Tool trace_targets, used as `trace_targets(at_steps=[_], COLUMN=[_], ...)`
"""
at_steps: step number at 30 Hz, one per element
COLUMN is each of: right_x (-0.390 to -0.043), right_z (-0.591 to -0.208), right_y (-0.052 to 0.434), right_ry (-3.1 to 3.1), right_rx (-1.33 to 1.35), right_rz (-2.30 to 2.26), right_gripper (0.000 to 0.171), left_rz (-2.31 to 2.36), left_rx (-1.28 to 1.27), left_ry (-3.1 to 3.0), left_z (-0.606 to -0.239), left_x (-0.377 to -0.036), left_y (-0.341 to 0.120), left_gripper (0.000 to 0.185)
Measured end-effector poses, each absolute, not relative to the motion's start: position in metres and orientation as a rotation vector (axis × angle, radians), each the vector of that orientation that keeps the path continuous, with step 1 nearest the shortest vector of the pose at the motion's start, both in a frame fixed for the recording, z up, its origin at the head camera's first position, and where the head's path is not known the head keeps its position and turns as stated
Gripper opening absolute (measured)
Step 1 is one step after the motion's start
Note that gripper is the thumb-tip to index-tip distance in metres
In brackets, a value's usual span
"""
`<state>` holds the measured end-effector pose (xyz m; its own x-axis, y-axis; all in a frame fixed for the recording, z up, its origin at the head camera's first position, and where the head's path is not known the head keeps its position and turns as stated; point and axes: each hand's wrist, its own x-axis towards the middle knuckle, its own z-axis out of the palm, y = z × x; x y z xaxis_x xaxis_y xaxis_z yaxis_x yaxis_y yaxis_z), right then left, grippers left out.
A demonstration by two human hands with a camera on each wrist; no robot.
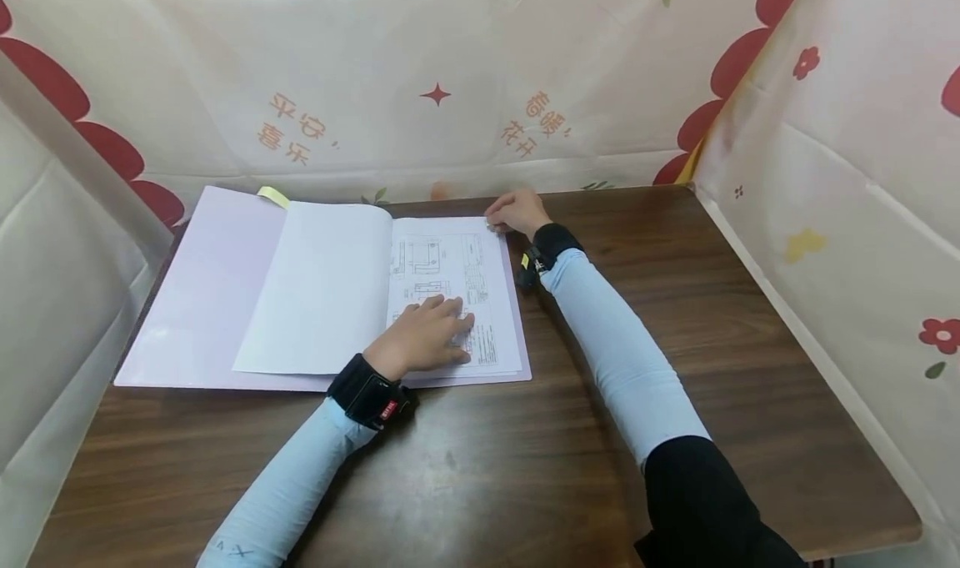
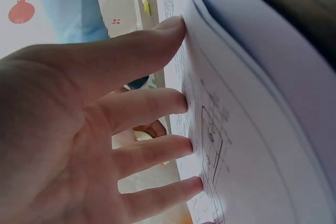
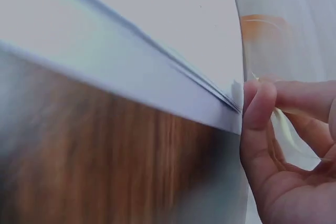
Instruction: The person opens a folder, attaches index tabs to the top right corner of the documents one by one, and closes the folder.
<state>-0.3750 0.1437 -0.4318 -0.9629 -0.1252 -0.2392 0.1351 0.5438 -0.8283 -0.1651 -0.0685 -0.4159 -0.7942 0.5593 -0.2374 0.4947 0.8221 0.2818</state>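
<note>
An open lilac folder [image 1: 197, 289] lies on the table with a booklet of white sheets inside. Its left-hand page [image 1: 318, 293] is blank, and the right-hand page [image 1: 442, 259] carries printed line drawings and text. My left hand [image 1: 427, 334] rests on the lower part of the printed page, fingers spread and fingertips touching the paper. At that page's top right corner, my right hand [image 1: 519, 212] pinches a pale yellow paper strip [image 3: 286, 134] between thumb and index finger. Whether the strip sticks to the sheet cannot be told.
A yellow-green tab [image 1: 273, 196] sticks out above the blank page's top edge. The brown wooden table [image 1: 480, 476] extends right and in front of the folder. Printed cloth [image 1: 375, 76] hangs behind the table and along both sides.
</note>
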Motion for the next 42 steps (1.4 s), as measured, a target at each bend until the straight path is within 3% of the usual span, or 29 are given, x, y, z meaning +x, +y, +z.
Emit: trace_targets(at_steps=[9,27,42], right_x=[-0.396,-0.398,-0.395], right_z=[-0.438,-0.439,-0.446], right_y=[0.127,0.117,0.113], right_ry=[2.618,2.778,2.845], right_rx=[0.111,0.144,0.176], right_rz=[-1.169,-0.986,-0.920], right_gripper=[0.018,0.015,0.029], left_rz=[0.288,0.266,0.248], left_rx=[0.802,0.802,0.761], left_ry=[2.681,2.712,2.729], left_z=[-0.417,-0.421,-0.423], left_x=[-0.165,-0.165,-0.164], left_y=[-0.069,-0.069,-0.064], left_gripper=[0.066,0.068,0.068])
